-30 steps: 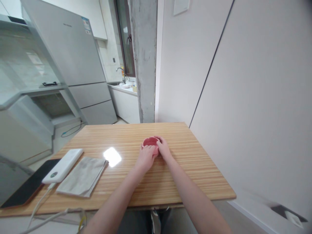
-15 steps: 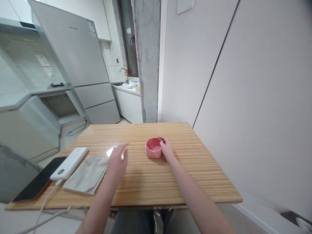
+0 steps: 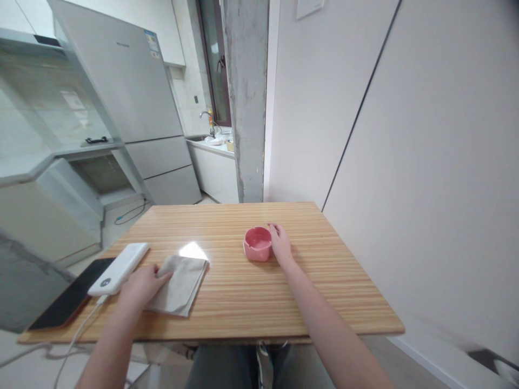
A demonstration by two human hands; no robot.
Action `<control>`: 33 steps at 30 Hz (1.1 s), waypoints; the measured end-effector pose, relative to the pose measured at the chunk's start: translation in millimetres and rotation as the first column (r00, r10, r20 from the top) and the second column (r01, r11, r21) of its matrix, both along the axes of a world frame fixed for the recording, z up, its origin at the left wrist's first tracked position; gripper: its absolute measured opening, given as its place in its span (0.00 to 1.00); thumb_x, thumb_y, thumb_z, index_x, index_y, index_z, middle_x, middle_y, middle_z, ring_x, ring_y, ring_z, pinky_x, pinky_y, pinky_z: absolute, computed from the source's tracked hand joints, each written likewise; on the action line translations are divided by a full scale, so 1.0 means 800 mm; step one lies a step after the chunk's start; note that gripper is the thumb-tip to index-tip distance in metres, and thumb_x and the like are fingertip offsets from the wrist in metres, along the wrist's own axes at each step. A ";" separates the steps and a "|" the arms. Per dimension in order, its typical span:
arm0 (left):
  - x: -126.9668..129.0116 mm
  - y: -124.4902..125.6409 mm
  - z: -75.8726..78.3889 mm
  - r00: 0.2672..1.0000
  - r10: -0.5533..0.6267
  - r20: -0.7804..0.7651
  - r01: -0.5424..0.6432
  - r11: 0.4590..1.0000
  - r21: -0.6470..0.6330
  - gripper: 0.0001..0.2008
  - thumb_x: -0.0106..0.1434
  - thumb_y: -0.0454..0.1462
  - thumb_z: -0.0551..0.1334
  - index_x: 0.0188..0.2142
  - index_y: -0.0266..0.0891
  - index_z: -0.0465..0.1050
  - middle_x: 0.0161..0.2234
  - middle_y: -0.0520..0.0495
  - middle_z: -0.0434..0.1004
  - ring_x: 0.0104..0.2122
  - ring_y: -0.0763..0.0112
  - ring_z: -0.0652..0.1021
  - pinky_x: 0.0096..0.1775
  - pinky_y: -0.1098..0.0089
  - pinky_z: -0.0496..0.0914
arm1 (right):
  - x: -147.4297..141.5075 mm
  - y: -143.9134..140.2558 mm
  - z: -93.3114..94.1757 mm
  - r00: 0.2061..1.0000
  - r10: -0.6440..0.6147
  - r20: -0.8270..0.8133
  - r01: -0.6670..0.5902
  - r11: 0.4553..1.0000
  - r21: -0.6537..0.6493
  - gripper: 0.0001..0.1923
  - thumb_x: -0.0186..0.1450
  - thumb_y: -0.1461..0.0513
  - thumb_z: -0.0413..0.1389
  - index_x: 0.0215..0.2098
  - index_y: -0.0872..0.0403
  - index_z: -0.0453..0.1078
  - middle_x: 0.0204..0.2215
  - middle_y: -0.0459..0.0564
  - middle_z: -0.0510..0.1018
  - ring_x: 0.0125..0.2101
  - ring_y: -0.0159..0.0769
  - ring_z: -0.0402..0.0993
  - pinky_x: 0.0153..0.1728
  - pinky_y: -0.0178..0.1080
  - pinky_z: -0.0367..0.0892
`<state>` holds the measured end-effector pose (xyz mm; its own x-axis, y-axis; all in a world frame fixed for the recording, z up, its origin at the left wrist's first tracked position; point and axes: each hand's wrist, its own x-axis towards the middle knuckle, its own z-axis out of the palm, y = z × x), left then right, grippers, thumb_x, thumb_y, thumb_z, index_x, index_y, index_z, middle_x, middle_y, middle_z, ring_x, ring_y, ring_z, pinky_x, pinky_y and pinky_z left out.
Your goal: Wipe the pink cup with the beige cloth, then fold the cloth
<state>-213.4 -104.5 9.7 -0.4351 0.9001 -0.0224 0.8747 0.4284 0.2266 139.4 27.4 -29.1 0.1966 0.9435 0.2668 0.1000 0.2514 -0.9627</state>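
Observation:
On the striped wooden table stands a pink ashtray (image 3: 258, 246) with a notched, wavy rim, upright and with nothing visible inside. My right hand (image 3: 281, 244) is curled against its right side, fingers at the rim. A folded grey cloth (image 3: 182, 283) lies flat on the table to the left. The left edge of this cloth is pinched between the thumb and fingers of my left hand (image 3: 145, 283), partly covered by them. Just beyond that hand, a white power bank (image 3: 119, 267) rests close to its knuckles.
A dark flat tablet-like slab (image 3: 68, 297) lies at the table's left edge, partly under the power bank. A white cable (image 3: 79, 329) runs from the power bank over the front edge. Behind the table (image 3: 243, 308) stand a fridge (image 3: 121, 81) and a concrete pillar (image 3: 249, 108).
My left hand has come down to the left and taken the cloth's left edge. The cloth has slid right. My right hand stays at the ashtray, its thumb shifted off the inner rim.

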 end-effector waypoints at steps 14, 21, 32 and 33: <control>0.257 0.084 0.090 0.592 -0.721 0.359 0.431 0.660 0.616 0.13 0.54 0.40 0.61 0.40 0.40 0.68 0.38 0.48 0.74 0.37 0.69 0.73 0.42 0.68 0.66 | 0.033 -0.052 0.071 0.751 0.650 -0.115 -0.654 0.709 -0.264 0.19 0.52 0.55 0.62 0.40 0.54 0.72 0.38 0.51 0.78 0.40 0.43 0.74 0.41 0.43 0.69; 0.253 0.135 0.001 0.677 -0.444 0.587 -0.040 0.774 0.631 0.15 0.60 0.43 0.55 0.42 0.36 0.66 0.45 0.40 0.70 0.40 0.67 0.73 0.43 0.65 0.68 | 0.040 -0.037 0.076 0.898 -0.354 -0.263 0.395 0.911 0.122 0.19 0.62 0.54 0.49 0.47 0.56 0.66 0.45 0.55 0.74 0.48 0.42 0.68 0.50 0.45 0.63; 0.261 0.135 -0.026 0.518 -0.482 0.707 0.146 0.864 0.482 0.16 0.62 0.35 0.46 0.41 0.36 0.71 0.43 0.43 0.76 0.46 0.67 0.73 0.50 0.66 0.65 | -0.003 -0.057 0.055 0.573 0.222 0.788 -0.428 0.902 0.057 0.04 0.57 0.61 0.55 0.27 0.52 0.71 0.27 0.53 0.76 0.33 0.42 0.69 0.40 0.43 0.61; 0.261 0.135 -0.028 0.515 -0.488 0.705 0.147 0.861 0.488 0.17 0.62 0.35 0.46 0.41 0.36 0.71 0.43 0.43 0.75 0.46 0.67 0.73 0.50 0.66 0.65 | -0.006 -0.060 0.054 0.552 0.213 0.806 -0.428 0.902 0.055 0.05 0.57 0.58 0.56 0.26 0.51 0.70 0.27 0.53 0.76 0.32 0.42 0.69 0.40 0.42 0.61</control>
<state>-5.0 3.8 -12.6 -0.0725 0.9900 0.1207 0.3223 -0.0913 0.9422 134.6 -20.3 14.4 -0.4865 0.7927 0.3675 0.6361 0.6096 -0.4730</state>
